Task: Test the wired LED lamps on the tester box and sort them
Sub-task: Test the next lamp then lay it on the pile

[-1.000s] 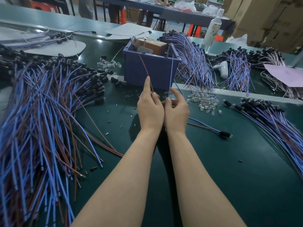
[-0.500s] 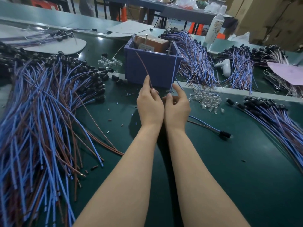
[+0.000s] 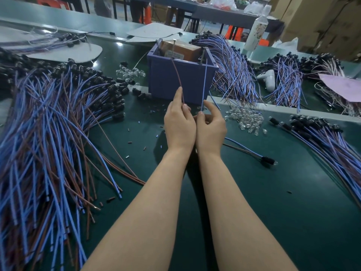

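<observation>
In front of purple box point(image 3: 162, 79): two hands, two wires. Left hand point(image 3: 179, 126) pinches brown wire point(image 3: 177, 79), right hand point(image 3: 211, 128) pinches blue wire point(image 3: 204, 85); both wires reach box rim. One loose lamp point(image 3: 267, 160) beside right forearm. Big wire pile point(image 3: 48, 143) left; two bulb heaps point(image 3: 244, 118).

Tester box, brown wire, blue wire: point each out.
tester box point(image 3: 162, 79), head view, front wall.
brown wire point(image 3: 177, 75), head view, middle of its length.
blue wire point(image 3: 204, 85), head view, middle of its length.

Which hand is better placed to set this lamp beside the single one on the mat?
Right, probably. The right hand, pinching the blue wire, sits nearer the lone lamp; the left hand, pinching the brown wire, would cross over.
</observation>
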`<state>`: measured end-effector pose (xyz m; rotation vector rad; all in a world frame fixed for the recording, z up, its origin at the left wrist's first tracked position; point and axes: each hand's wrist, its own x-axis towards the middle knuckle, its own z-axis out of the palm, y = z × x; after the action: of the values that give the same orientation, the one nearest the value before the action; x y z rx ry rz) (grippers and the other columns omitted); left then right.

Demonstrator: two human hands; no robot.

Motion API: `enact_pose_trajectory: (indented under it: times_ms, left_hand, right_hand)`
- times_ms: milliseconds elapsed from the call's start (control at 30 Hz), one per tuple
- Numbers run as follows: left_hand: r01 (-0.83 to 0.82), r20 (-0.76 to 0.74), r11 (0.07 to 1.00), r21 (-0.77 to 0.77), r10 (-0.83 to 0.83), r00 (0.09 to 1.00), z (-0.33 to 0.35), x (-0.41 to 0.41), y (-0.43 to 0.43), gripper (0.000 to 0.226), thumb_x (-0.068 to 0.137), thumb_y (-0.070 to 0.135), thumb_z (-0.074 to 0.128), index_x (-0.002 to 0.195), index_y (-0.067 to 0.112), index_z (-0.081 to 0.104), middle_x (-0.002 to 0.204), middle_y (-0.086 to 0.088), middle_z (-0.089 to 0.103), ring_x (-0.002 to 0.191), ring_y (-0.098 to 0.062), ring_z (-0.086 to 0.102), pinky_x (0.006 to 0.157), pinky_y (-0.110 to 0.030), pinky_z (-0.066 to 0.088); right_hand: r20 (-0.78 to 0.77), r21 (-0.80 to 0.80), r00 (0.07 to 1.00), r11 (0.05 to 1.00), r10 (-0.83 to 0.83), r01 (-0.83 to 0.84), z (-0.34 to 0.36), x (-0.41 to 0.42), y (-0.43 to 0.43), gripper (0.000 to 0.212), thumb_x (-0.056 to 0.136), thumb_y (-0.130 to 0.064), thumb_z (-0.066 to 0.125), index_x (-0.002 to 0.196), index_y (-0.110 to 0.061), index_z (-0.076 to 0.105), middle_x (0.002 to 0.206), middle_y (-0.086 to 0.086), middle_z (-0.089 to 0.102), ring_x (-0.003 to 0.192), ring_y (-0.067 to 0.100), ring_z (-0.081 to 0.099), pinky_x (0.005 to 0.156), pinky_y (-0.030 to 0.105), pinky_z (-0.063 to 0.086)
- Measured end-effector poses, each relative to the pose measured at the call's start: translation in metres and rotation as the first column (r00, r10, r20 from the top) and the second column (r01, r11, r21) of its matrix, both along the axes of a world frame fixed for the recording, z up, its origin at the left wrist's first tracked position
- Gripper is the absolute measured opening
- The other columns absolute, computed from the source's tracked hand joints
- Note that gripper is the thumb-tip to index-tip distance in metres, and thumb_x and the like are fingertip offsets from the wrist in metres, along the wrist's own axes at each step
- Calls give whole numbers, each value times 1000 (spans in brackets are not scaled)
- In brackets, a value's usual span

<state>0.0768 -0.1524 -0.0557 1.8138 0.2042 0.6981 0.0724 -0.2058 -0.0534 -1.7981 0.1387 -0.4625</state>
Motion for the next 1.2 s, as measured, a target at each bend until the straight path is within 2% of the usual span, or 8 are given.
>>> enact_pose_trajectory:
  times_ms: [133,267,500,867,1033,1200]
  left_hand:
    - [6,2,1000,-6,-6,1000,1,0,0,45,97,4,40,141,12,42,114,-16,62,105,-25,57,94,-23,38]
    - [11,-7,1000,-4,-11,1000,1,-1,0,46,97,4,40,141,13,42,114,-15,63,105,-25,57,95,-24,38]
    - [25,-15,1000,-18,-25,1000,3,-2,-1,46,97,4,39,142,13,41,113,-16,62,101,-25,57,94,-28,41]
    - [-1,-18,1000,-9,0,1000,1,-1,-1,46,97,4,40,142,14,40,113,-15,62,102,-23,57,88,-16,35]
    - [-7,-4,1000,0,7,1000,2,-3,-3,45,97,4,39,142,12,40,116,-17,62,109,-26,56,92,-21,36]
    - [-13,2,1000,8,13,1000,2,-3,-3,45,97,4,39,142,11,41,116,-17,62,108,-26,57,90,-18,35]
  right_hand:
    - [-3,-6,1000,1000,-3,3,0,0,0,33,92,-9,53,122,-18,62,81,-4,61,79,13,60,79,19,44]
    - [-18,-11,1000,1000,-2,2,1,-1,1,31,92,-10,53,120,-19,62,87,5,68,82,19,63,83,28,48]
    - [-31,-6,999,1000,-6,5,2,-1,2,31,91,-9,53,119,-18,64,84,4,66,80,18,62,86,35,49]
    - [-39,6,999,1000,3,-2,2,-1,1,30,91,-10,53,118,-18,64,89,9,70,82,21,64,86,34,50]
    - [-37,9,999,1000,2,-2,3,-2,1,30,90,-9,53,117,-19,64,87,7,70,80,20,64,85,35,50]
    - [-40,21,999,1000,0,1,4,-2,1,30,90,-8,53,116,-18,65,86,8,69,81,22,64,87,40,50]
